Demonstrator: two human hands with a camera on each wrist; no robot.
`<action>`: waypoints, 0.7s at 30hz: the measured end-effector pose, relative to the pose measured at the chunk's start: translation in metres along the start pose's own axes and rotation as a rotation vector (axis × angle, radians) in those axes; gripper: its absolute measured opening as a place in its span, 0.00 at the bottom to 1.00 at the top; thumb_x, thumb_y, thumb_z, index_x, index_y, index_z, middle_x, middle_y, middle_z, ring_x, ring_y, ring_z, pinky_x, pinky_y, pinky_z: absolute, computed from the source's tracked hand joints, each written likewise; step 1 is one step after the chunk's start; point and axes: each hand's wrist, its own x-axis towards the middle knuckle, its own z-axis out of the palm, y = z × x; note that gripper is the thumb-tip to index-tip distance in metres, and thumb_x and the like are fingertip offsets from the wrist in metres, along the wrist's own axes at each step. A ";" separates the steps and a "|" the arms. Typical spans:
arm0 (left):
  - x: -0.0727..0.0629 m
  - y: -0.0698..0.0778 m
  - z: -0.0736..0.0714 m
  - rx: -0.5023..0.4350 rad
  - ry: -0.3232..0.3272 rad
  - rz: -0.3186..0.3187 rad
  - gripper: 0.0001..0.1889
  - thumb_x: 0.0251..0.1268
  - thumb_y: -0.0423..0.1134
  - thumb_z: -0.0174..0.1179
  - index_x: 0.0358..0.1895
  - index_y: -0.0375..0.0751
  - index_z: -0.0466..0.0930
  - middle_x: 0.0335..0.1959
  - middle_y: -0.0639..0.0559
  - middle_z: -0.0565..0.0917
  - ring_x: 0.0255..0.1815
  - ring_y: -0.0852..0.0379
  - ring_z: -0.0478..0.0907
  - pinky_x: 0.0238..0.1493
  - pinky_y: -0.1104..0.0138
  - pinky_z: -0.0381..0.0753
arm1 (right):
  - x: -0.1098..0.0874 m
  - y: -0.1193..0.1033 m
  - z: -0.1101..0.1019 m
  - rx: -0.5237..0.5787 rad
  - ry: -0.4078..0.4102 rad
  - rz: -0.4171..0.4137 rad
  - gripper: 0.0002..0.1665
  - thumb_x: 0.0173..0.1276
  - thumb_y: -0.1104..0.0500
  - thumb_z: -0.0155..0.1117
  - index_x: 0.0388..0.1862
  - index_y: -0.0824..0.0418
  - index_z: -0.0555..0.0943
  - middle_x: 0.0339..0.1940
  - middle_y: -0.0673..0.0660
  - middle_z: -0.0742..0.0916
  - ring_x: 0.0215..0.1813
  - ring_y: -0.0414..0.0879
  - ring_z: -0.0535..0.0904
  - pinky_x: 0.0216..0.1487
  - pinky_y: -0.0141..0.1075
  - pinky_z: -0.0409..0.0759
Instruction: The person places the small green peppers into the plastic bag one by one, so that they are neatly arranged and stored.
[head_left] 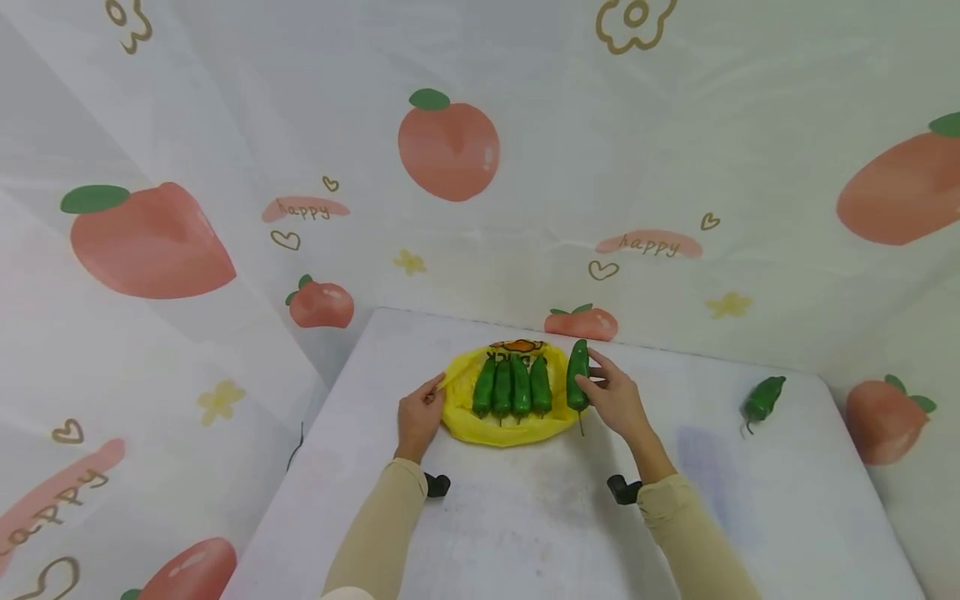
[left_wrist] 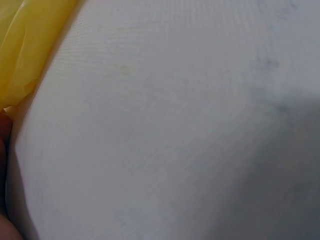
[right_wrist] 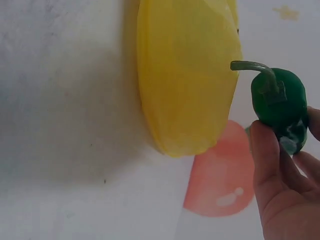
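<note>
A yellow plastic bag (head_left: 498,433) lies spread on the white table with its mouth opened wide. Several green peppers (head_left: 521,387) stand side by side inside it, stems toward the person. At the bag's left rim my left hand (head_left: 420,417) pinches the yellow edge; in the left wrist view only a sliver of its fingers (left_wrist: 4,135) shows. My right hand (head_left: 618,400) holds another green pepper (head_left: 577,375) between thumb and fingers, at the bag's right rim. The right wrist view shows this pepper (right_wrist: 279,97) stem-first, held above the table beside the bag.
One more green pepper (head_left: 763,398) lies on the right part of the white table (head_left: 510,533). Behind the table hangs a pale curtain (head_left: 525,250) printed with peaches. Black wrist mounts (head_left: 624,490) sit at both sleeves.
</note>
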 end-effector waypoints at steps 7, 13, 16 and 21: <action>0.001 0.001 0.000 -0.004 -0.038 -0.102 0.18 0.71 0.44 0.62 0.61 0.63 0.85 0.43 0.52 0.90 0.24 0.61 0.70 0.30 0.72 0.70 | 0.000 -0.004 0.013 0.086 -0.030 -0.003 0.39 0.76 0.50 0.62 0.82 0.52 0.62 0.65 0.69 0.82 0.59 0.61 0.84 0.50 0.43 0.88; 0.001 0.001 -0.001 -0.015 -0.043 -0.105 0.17 0.71 0.45 0.61 0.61 0.63 0.85 0.44 0.52 0.90 0.22 0.59 0.69 0.28 0.70 0.69 | -0.001 -0.009 0.028 0.090 -0.056 -0.011 0.38 0.76 0.51 0.63 0.81 0.52 0.64 0.64 0.69 0.82 0.59 0.60 0.84 0.50 0.42 0.88; 0.002 -0.001 -0.001 -0.011 -0.049 -0.100 0.18 0.71 0.45 0.61 0.61 0.64 0.85 0.42 0.53 0.90 0.21 0.59 0.68 0.26 0.71 0.68 | -0.001 -0.010 0.034 0.090 -0.063 -0.010 0.38 0.75 0.52 0.64 0.81 0.52 0.64 0.65 0.68 0.82 0.60 0.60 0.84 0.50 0.42 0.88; 0.002 0.000 0.000 -0.017 -0.047 -0.088 0.18 0.71 0.45 0.61 0.61 0.63 0.85 0.38 0.53 0.90 0.20 0.60 0.68 0.26 0.71 0.68 | 0.001 -0.011 0.041 0.091 -0.064 -0.021 0.37 0.75 0.52 0.64 0.80 0.53 0.65 0.65 0.68 0.82 0.60 0.61 0.84 0.49 0.43 0.88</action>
